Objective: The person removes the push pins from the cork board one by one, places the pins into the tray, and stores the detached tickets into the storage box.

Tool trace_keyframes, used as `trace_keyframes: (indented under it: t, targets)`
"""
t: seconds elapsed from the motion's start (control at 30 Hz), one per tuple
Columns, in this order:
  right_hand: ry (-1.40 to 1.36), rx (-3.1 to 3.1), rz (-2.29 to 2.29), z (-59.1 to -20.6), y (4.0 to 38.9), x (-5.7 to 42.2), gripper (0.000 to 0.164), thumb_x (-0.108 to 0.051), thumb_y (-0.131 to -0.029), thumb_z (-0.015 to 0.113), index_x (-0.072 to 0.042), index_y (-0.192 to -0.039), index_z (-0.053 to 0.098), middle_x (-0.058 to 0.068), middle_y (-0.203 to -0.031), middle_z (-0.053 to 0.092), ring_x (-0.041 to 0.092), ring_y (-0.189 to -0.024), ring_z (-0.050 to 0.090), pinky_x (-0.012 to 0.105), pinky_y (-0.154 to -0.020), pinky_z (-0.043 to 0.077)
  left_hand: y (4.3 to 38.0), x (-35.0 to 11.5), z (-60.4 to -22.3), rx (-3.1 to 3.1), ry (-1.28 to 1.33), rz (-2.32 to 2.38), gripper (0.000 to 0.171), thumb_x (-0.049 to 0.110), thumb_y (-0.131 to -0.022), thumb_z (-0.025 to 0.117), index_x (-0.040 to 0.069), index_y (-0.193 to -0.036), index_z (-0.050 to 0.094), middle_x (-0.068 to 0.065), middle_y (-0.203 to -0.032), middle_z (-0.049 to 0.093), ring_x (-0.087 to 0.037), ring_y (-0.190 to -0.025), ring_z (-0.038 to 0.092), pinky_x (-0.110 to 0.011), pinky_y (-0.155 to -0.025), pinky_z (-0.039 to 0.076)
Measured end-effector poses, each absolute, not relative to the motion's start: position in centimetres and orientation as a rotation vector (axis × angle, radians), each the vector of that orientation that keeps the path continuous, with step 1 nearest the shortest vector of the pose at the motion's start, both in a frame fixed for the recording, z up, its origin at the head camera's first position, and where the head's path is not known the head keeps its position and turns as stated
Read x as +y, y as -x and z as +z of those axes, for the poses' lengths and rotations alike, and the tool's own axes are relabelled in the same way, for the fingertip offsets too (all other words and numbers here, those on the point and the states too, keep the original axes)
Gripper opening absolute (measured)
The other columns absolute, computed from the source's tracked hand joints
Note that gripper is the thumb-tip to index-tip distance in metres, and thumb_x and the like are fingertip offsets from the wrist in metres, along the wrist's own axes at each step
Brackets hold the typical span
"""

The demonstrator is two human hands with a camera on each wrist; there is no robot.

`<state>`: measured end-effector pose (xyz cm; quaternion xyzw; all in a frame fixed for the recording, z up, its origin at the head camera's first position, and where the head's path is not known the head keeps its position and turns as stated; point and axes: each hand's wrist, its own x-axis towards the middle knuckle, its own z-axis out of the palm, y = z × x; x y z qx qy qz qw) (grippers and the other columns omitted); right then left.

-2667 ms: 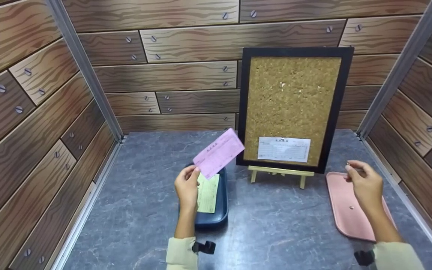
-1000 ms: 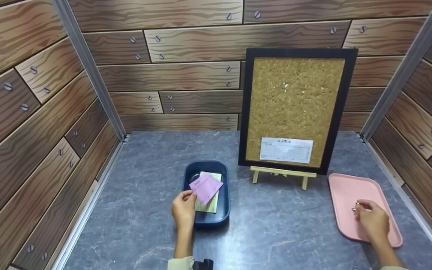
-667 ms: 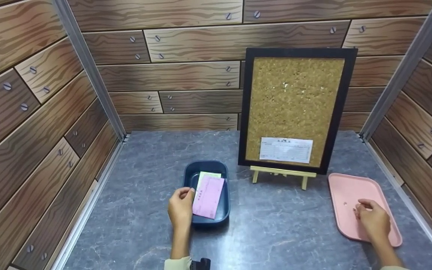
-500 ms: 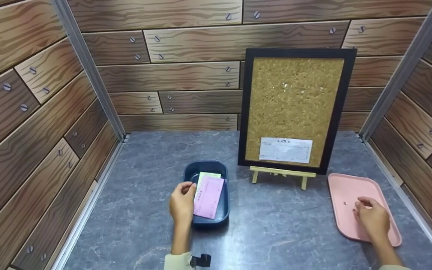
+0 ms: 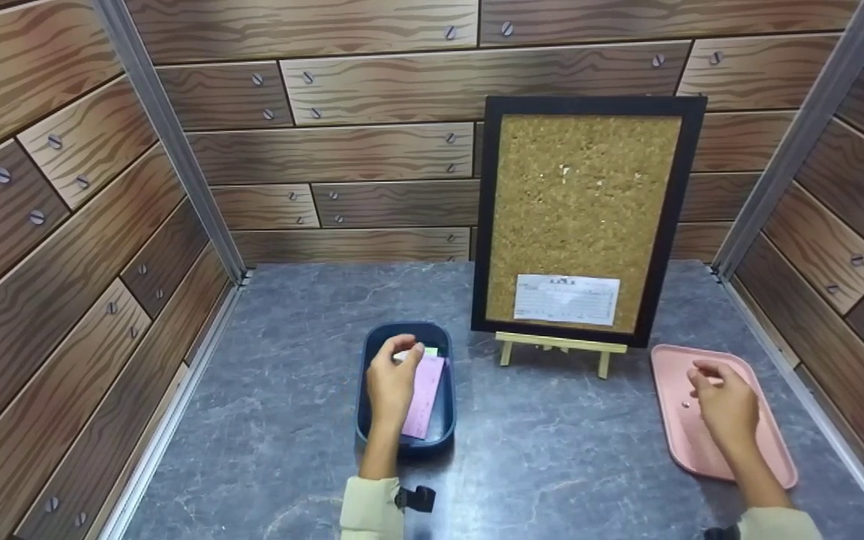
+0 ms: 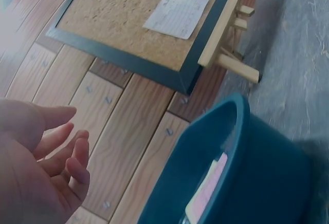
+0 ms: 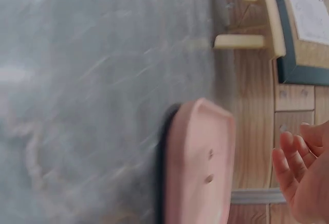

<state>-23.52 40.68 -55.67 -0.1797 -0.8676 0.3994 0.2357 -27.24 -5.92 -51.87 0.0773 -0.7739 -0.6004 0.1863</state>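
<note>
Tabletop [image 5: 289, 375] — corkboard [image 5: 582, 202] between tub [image 5: 444, 405] and tray [image 5: 694, 446]

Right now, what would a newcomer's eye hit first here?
Probably the black-framed corkboard on its wooden easel toward the back, a white slip low on it. Next, the pink slip in the blue bin left of the board, partly hidden by the left hand. Then the pink tray at right, below the right hand.

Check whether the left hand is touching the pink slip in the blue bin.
Apart. The left wrist view shows a plain gap: wood-patterned wall shows between the left hand and the blue bin, where the pink slip rests.
</note>
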Motion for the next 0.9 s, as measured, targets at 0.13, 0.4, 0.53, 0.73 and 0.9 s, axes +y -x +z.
trace_keyframes:
  t: [0.13, 0.4, 0.53, 0.73, 0.9]
  targets:
    - [0.433, -2.358, 1.082, -54.3, 24.4, 39.4, 0.026, -0.02, -0.098, 0.066, -0.005, -0.119, 0.071, 0.005, -0.095, 0.071, -0.011, -0.061, 0.056, 0.016, -0.051, 0.046, 28.0, -5.0, -51.7, -2.149, -0.124, -1.721, 0.02, 0.022, -0.088, 0.075, 0.013, -0.106, 0.075, 0.0, -0.097, 0.074, -0.014, -0.073, 0.06, -0.028, -0.068, 0.047]
    - [0.302, -2.296, 1.09, -52.4, 26.1, 36.5, 0.023, -0.015, -0.095, 0.07, -0.003, -0.114, 0.072, 0.015, -0.098, 0.072, -0.015, -0.061, 0.054, 0.012, -0.055, 0.043, 29.7, -2.6, -51.4, -2.111, 0.008, -1.817, 0.022, 0.016, -0.089, 0.074, 0.006, -0.109, 0.073, -0.006, -0.099, 0.074, -0.013, -0.075, 0.063, -0.026, -0.068, 0.051]
    - [0.251, -2.28, 1.093, -51.7, 27.0, 35.2, 0.021, -0.013, -0.093, 0.071, -0.003, -0.112, 0.073, 0.012, -0.099, 0.071, -0.016, -0.061, 0.053, 0.009, -0.061, 0.041, 30.6, -1.3, -51.5, -2.122, 0.065, -1.801, 0.023, 0.014, -0.089, 0.074, 0.004, -0.11, 0.073, -0.007, -0.099, 0.074, -0.008, -0.071, 0.059, -0.023, -0.065, 0.049]
    - [0.169, -2.286, 1.002, -51.0, 28.4, 33.6, 0.018, -0.013, -0.092, 0.073, -0.005, -0.108, 0.074, 0.011, -0.097, 0.072, -0.018, -0.065, 0.048, 0.013, -0.063, 0.038, 31.8, 0.5, -51.5, -2.165, 0.097, -1.73, 0.021, 0.018, -0.088, 0.075, 0.009, -0.107, 0.075, -0.003, -0.098, 0.075, -0.008, -0.067, 0.057, -0.023, -0.062, 0.045]
    - [0.115, -2.283, 1.003, -50.4, 29.6, 32.4, 0.016, -0.01, -0.091, 0.074, -0.004, -0.106, 0.074, 0.011, -0.093, 0.071, -0.018, -0.06, 0.048, 0.008, -0.058, 0.038, 32.8, 2.1, -51.4, -2.207, 0.129, -1.676, 0.019, 0.02, -0.087, 0.076, 0.012, -0.105, 0.076, 0.0, -0.095, 0.076, -0.013, -0.073, 0.063, -0.023, -0.067, 0.048]
